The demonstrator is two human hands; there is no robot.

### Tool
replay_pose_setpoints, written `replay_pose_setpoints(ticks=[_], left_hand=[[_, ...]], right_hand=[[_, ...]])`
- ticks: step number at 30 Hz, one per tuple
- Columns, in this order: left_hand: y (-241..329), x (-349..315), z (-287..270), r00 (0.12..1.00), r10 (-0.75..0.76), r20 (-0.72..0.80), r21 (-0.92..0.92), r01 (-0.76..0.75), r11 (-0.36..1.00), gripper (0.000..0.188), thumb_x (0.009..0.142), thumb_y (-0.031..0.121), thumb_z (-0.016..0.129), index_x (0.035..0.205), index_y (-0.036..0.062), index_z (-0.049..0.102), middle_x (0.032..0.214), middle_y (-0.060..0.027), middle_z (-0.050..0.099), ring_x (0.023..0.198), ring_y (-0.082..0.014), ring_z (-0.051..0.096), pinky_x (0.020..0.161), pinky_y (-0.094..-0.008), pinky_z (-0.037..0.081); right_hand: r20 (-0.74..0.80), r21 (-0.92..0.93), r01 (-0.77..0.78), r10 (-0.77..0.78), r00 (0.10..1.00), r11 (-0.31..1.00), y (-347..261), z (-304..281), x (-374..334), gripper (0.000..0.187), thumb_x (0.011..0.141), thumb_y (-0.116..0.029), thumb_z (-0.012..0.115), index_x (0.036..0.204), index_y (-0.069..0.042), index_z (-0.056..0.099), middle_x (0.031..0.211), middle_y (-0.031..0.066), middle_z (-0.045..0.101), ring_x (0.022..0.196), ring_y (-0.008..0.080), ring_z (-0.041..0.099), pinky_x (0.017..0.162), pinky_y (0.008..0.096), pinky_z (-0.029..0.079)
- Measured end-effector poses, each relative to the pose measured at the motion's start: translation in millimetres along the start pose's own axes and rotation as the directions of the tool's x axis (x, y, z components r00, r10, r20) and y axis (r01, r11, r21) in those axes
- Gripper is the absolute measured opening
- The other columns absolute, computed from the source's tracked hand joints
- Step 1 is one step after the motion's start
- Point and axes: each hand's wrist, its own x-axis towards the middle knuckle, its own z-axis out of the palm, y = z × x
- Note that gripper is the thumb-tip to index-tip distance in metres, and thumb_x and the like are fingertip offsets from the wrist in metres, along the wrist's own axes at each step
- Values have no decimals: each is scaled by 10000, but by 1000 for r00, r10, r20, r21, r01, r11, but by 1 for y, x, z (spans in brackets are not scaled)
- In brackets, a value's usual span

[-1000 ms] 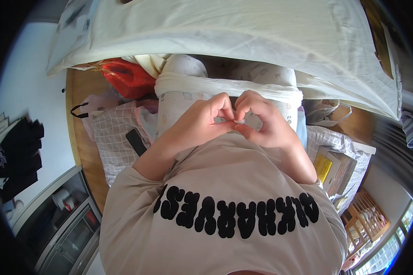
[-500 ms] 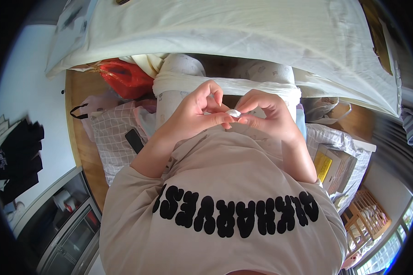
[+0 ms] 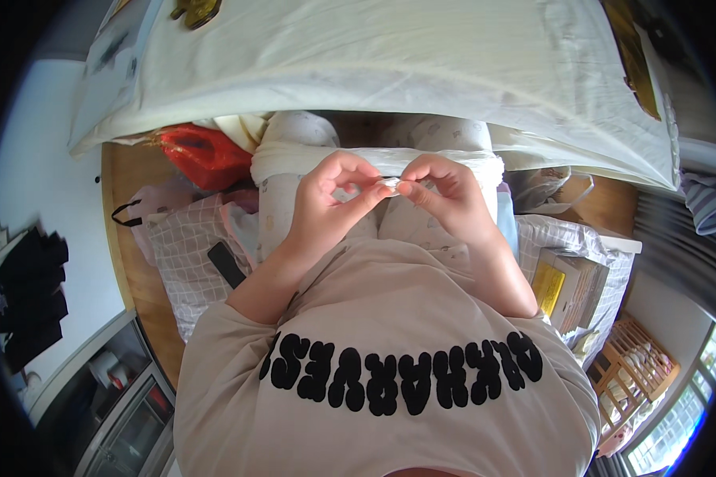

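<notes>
Above my lap, a small white piece [image 3: 390,183] sits between the fingertips of both hands; its kind is too small to make out. My left hand [image 3: 332,195] pinches its left side between thumb and fingers. From the other side, the thumb and index finger of my right hand [image 3: 447,197] grip it, with the fingertips of the two hands nearly meeting. Beneath my hands are my patterned light trousers [image 3: 294,203]. A whitish, loosely bunched band of thin material [image 3: 453,159] stretches across both knees.
A table with a cream cloth [image 3: 358,63] stands in front, with a gold-coloured object [image 3: 196,11] on it. At left are a red bag [image 3: 203,155] and a dark phone [image 3: 227,265] on a checked cover [image 3: 187,254]. Boxes or books [image 3: 574,290] lie at right, near a clear plastic bag [image 3: 542,191].
The white piece has turned and shows less of itself between my fingertips. My right fingers have straightened slightly. The whole view has shifted a little, revealing more of the gold-coloured object.
</notes>
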Motion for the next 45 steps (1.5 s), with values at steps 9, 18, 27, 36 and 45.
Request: replay_pose_setpoints(ticks=[9, 18, 27, 36, 45], left_hand=[[5, 8, 12, 997, 55, -53, -162, -63, 985, 368, 947, 320, 600, 1130, 1, 578, 942, -103, 691, 870, -140, 641, 777, -273, 444], [-10, 1, -1, 983, -29, 179, 3, 29, 1000, 674, 958, 633, 317, 1058, 10, 557, 869, -82, 642, 804, -147, 573, 774, -291, 414], [-7, 3, 2, 951, -39, 307, 78, 16, 997, 715, 970, 639, 242, 1060, 6, 564, 854, -87, 652, 796, -142, 564, 770, -282, 391], [-9, -1, -6, 944, -53, 324, 73, 30, 997, 702, 977, 607, 291, 1059, -28, 579, 893, -124, 666, 826, -164, 595, 786, -305, 428], [-9, -5, -3, 924, -125, 360, 109, 91, 990, 559, 1013, 486, 317, 1045, -4, 583, 900, -93, 663, 835, -140, 593, 784, -277, 423]], right_hand=[[-31, 345, -188, 212, 977, 920, -20, -19, -8, 78, 935, -79, 629, 973, -13, 642, 889, -18, 630, 787, 37, 532, 689, 195, 424], [-535, -631, -10, -426, 730, 776, -95, -153, -69, 65, 868, -18, 677, 925, 0, 650, 876, 17, 624, 794, 66, 552, 717, 223, 441], [-404, -855, -510, -743, 534, 98, -136, -323, -107, 102, 827, -160, 709, 891, -80, 710, 810, 84, 689, 756, 243, 645, 690, 359, 506], [-335, -768, -614, -702, 629, -183, -130, -375, -102, 115, 842, -253, 671, 864, -150, 717, 754, 46, 683, 769, 242, 639, 727, 382, 513], [-471, -723, -686, -668, 576, -81, -129, -376, -111, 146, 830, -165, 658, 968, -134, 698, 892, 60, 698, 828, 259, 649, 783, 386, 509]])
